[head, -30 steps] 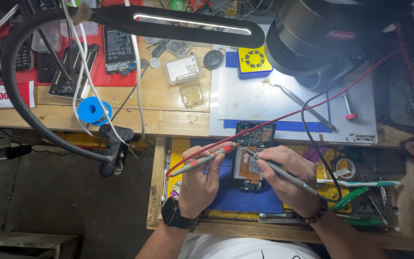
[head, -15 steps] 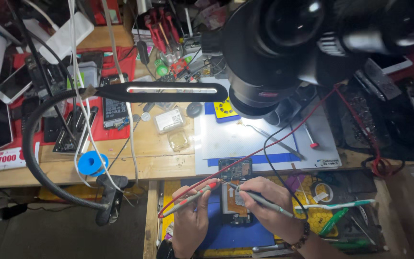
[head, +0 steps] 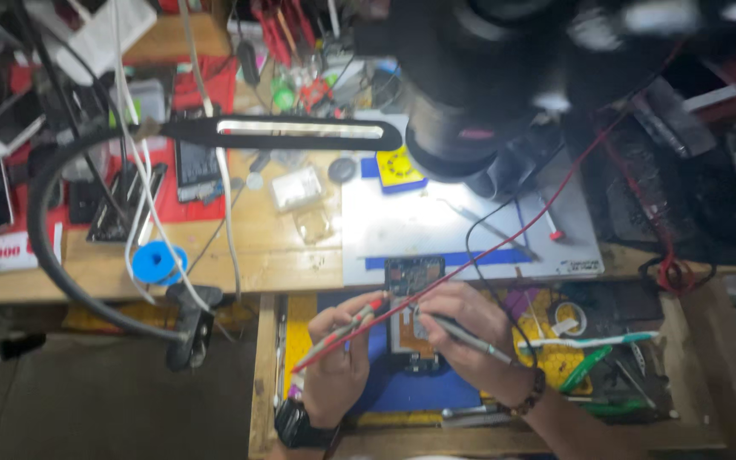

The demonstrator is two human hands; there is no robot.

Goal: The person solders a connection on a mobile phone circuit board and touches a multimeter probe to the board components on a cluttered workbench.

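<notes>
Two probes on an opened phone

The left hand (head: 338, 362) grips a red probe (head: 358, 319), the right hand (head: 462, 328) a grey probe (head: 462, 334); the phone (head: 409, 328) lies between them. A slipped tip might bridge contacts. Since a second ago the view tilted upward and the hands look unmoved.

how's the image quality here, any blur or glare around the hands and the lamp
Head view: the whole frame is softly motion-blurred; the microscope head at top is a dark, out-of-focus mass; the lamp bar glows bright, and the white mat under it is washed out by glare; the left hand and right hand with their probes are evenly lit but smeared.
</notes>
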